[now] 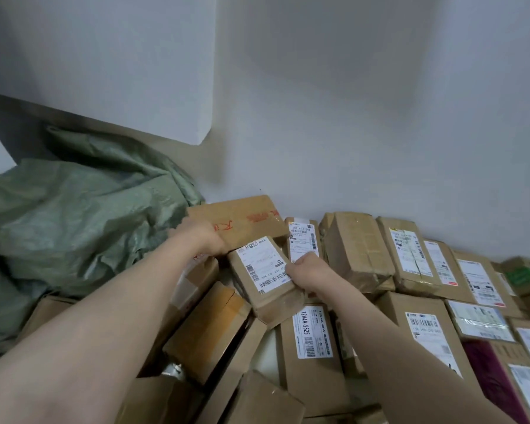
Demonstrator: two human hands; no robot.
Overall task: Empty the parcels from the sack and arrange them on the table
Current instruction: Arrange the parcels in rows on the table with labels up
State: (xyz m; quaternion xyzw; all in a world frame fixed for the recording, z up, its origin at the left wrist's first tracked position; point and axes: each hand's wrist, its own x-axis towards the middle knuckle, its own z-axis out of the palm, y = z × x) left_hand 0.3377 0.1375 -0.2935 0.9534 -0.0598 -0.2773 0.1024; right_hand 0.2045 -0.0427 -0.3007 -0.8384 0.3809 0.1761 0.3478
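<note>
We read "12V4A-5525" on the white label [311, 332] of the near centre box [315, 384]. A bold "8" heads the shipping label [263, 264] on the tilted parcel [277, 304].

The small parcel [266, 296] that my right hand [309, 272] grips is matt brown cardboard, a little creased, with a smooth white paper label [263, 264]. The large carton [242, 215] that my left hand [202, 240] holds is the same dull cardboard. The sack [74, 215] on the left is green woven plastic, rough, with a faint sheen.
</note>
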